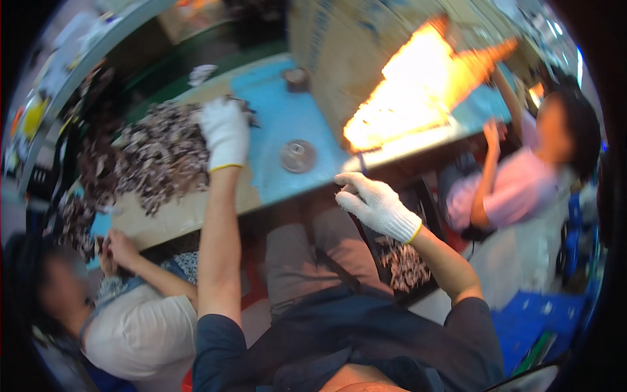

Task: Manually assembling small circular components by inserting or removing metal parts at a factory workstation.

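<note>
My left hand [225,132], in a white knitted glove with a yellow cuff, reaches over the right side of a heap of small dark brown-grey curled pieces [166,153]. Its fingertips touch the heap but are blurred, so whether they hold a piece does not show. My right hand [375,206], gloved the same way, hovers just in front of the table's near edge. The fingers are bent and apart, with nothing visible in them. Between the hands, a round clear lid or dish [298,156] lies on the blue table covering [268,134].
A flame-like orange glare [411,91] covers the table's right part; its source is unclear. Cardboard [339,59] stands behind. A small dark round object [296,80] sits at the back. Co-workers sit left [140,330] and right [516,189]. More pieces fill a container [406,264] below.
</note>
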